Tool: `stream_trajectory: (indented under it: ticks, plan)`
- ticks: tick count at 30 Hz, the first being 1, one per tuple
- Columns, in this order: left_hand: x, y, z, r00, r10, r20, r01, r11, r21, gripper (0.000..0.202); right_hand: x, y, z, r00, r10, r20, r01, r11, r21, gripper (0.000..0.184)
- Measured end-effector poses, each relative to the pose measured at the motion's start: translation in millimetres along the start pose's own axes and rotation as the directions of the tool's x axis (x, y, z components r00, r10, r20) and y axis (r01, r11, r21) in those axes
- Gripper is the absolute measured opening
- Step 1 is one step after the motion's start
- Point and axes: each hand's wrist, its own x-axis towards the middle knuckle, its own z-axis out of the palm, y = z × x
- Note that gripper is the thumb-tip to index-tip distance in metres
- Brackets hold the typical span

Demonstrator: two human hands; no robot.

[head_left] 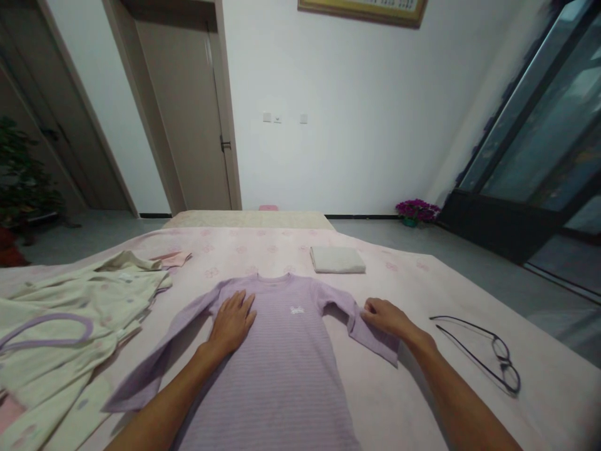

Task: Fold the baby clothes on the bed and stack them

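A lilac striped long-sleeved shirt (277, 357) lies spread out with its neckline away from me and a small white motif on the chest. My left hand (233, 319) rests flat on its upper left chest, fingers stretched out. At the right, my right hand (385, 318) pinches the shirt's right sleeve near the middle, where the fabric bunches a little. The cuff hangs past my wrist on the bed cover. The left sleeve reaches down and outward beside my left forearm. The shirt's lower hem runs out of view.
A pale folded cloth (337, 260) lies beyond the right sleeve. Black-framed glasses (502, 363) sit at the right on the pink cover (399, 407). Cream patterned clothes (94, 300) are heaped at the left, with a lilac band (70, 318) on top.
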Motion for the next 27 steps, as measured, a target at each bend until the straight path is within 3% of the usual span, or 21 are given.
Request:
stream_trajectory:
  ticks: [4, 9, 14, 18, 22, 27]
  plan:
    - [-1, 2, -2.2, 1.0, -0.017, 0.006, 0.018, 0.999, -0.03, 0.05, 14, 3, -21, 0.993, -0.037, -0.111, 0.042, 0.998, 0.045, 0.019]
    - [-1, 3, -4.3, 1.0, -0.026, 0.012, 0.026, 0.999, -0.027, 0.05, 40, 30, -55, 0.982, 0.105, -0.157, -0.142, 0.957, -0.252, 0.023]
    - [-3, 4, -3.4, 1.0, -0.024, 0.003, 0.024, 1.0, -0.014, 0.049, 45, 28, -47, 0.978, 0.13, -0.166, -0.177, 0.931, -0.318, 0.024]
    - [-1, 2, -5.7, 1.0, -0.014, -0.019, 0.013, 0.999, -0.05, 0.047, 57, -14, -30, 0.972, 0.051, -0.228, -0.122, 0.944, -0.307, 0.034]
    - [12, -15, -22.3, 0.999, 0.023, -0.038, -0.029, 0.985, -0.171, 0.041, 83, -78, -11, 0.976, -0.109, -0.189, 0.063, 0.97, -0.235, 0.039]
    - [35, -55, -42.7, 0.975, -0.177, -0.136, 0.175, 0.984, -0.026, 0.035, 120, -149, 22, 0.964, -0.24, -0.118, 0.221, 0.963, -0.152, 0.037]
